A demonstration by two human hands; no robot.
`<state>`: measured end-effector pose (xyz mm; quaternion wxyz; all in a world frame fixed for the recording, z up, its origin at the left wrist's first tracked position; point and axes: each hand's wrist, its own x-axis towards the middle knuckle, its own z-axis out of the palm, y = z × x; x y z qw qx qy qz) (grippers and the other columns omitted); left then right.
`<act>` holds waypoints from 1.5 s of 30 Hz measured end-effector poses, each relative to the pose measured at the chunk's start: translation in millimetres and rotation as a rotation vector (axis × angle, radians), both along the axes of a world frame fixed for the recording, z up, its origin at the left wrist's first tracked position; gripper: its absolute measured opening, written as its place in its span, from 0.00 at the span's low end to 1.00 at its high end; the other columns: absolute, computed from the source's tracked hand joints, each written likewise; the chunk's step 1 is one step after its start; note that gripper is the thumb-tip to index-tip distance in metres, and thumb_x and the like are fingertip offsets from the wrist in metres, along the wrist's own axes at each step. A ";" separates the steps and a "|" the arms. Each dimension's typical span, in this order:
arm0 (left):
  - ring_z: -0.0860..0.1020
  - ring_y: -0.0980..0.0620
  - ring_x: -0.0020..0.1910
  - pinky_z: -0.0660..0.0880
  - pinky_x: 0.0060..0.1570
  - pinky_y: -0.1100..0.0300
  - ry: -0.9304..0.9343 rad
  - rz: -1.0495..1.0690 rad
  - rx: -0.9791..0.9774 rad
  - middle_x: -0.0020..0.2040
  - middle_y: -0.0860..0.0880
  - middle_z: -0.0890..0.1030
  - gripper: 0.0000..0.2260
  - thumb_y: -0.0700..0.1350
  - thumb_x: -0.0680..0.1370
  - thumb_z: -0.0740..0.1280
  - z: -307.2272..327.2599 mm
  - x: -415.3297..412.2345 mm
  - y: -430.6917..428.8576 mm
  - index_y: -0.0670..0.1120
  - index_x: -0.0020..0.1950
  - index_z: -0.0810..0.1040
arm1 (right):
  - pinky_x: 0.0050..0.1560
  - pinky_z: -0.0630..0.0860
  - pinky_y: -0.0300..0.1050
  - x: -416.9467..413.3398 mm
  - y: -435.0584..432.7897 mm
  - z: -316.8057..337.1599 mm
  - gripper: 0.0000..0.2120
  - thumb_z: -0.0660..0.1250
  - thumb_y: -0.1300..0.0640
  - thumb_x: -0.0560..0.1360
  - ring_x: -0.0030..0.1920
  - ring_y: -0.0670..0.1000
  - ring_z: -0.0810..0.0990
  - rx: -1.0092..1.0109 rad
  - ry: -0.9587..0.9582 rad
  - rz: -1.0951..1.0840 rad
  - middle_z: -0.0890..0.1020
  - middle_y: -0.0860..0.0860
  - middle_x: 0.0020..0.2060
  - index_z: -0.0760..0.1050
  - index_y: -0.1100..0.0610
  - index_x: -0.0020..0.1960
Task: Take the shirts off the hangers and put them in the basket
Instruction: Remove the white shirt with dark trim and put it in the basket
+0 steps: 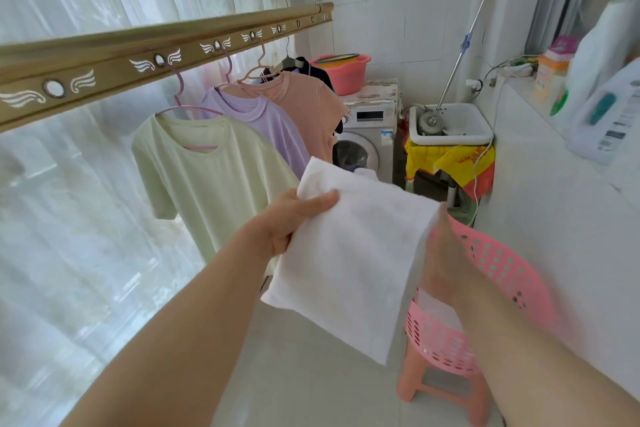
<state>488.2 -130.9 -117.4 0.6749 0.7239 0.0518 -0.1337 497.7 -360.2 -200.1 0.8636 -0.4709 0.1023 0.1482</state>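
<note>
One white shirt (pixel 349 260) hangs beside the basket (pixel 498 263), pinched at its top by the left hand (pixel 294 218); the blurred right hand (pixel 446 253)'s grip is unclear.

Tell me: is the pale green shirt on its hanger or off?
On: the pale green shirt hangs from a pink hanger hooked on the rail.
</note>
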 end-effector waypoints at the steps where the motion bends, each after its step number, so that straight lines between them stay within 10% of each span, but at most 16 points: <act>1: 0.84 0.43 0.48 0.80 0.51 0.47 0.016 0.047 -0.037 0.50 0.43 0.85 0.19 0.49 0.71 0.75 -4.1 4.4 1.5 0.40 0.57 0.80 | 0.66 0.67 0.63 -6.0 1.4 -7.5 0.50 0.55 0.19 0.60 0.64 0.65 0.73 0.029 0.023 0.009 0.75 0.60 0.65 0.70 0.54 0.69; 5: 0.83 0.43 0.48 0.79 0.53 0.47 0.127 0.265 0.000 0.50 0.43 0.84 0.21 0.49 0.70 0.76 -29.8 19.7 0.6 0.40 0.58 0.77 | 0.64 0.69 0.55 -15.9 16.3 -13.6 0.40 0.55 0.23 0.66 0.59 0.58 0.80 0.304 0.053 0.317 0.81 0.55 0.59 0.81 0.53 0.59; 10: 0.82 0.44 0.52 0.79 0.52 0.49 0.185 0.241 -0.088 0.54 0.44 0.83 0.23 0.51 0.72 0.74 -61.1 35.5 -3.2 0.42 0.63 0.75 | 0.46 0.80 0.52 8.7 7.7 -16.5 0.19 0.63 0.67 0.76 0.50 0.59 0.83 -0.093 0.077 0.257 0.82 0.60 0.56 0.72 0.62 0.66; 16: 0.82 0.45 0.54 0.79 0.51 0.49 0.345 -0.074 0.062 0.57 0.46 0.82 0.20 0.42 0.73 0.73 -113.4 51.6 -25.5 0.45 0.64 0.75 | 0.50 0.78 0.55 42.4 -37.9 -44.5 0.14 0.68 0.63 0.74 0.51 0.59 0.82 -0.197 0.175 0.163 0.83 0.59 0.52 0.76 0.60 0.59; 32: 0.79 0.40 0.54 0.77 0.55 0.46 0.560 0.180 0.120 0.56 0.41 0.79 0.18 0.33 0.73 0.70 -264.8 181.0 -196.2 0.43 0.61 0.72 | 0.34 0.75 0.47 141.7 -166.9 -171.5 0.19 0.58 0.72 0.73 0.40 0.59 0.78 -0.476 0.589 0.170 0.78 0.60 0.43 0.70 0.55 0.58; 40: 0.75 0.42 0.59 0.74 0.60 0.49 0.552 0.040 0.401 0.58 0.44 0.76 0.27 0.32 0.73 0.67 -334.8 227.8 -261.8 0.47 0.70 0.69 | 0.42 0.69 0.47 195.1 -222.0 -247.0 0.21 0.54 0.75 0.67 0.46 0.57 0.69 -0.663 0.767 0.108 0.68 0.52 0.38 0.65 0.58 0.55; 45: 0.76 0.43 0.54 0.75 0.54 0.53 0.521 -0.108 0.633 0.52 0.47 0.77 0.30 0.32 0.74 0.62 -368.4 245.4 -275.1 0.51 0.75 0.62 | 0.41 0.72 0.47 209.6 -237.3 -288.0 0.35 0.55 0.74 0.71 0.59 0.62 0.72 -0.846 0.722 0.108 0.71 0.59 0.64 0.54 0.57 0.76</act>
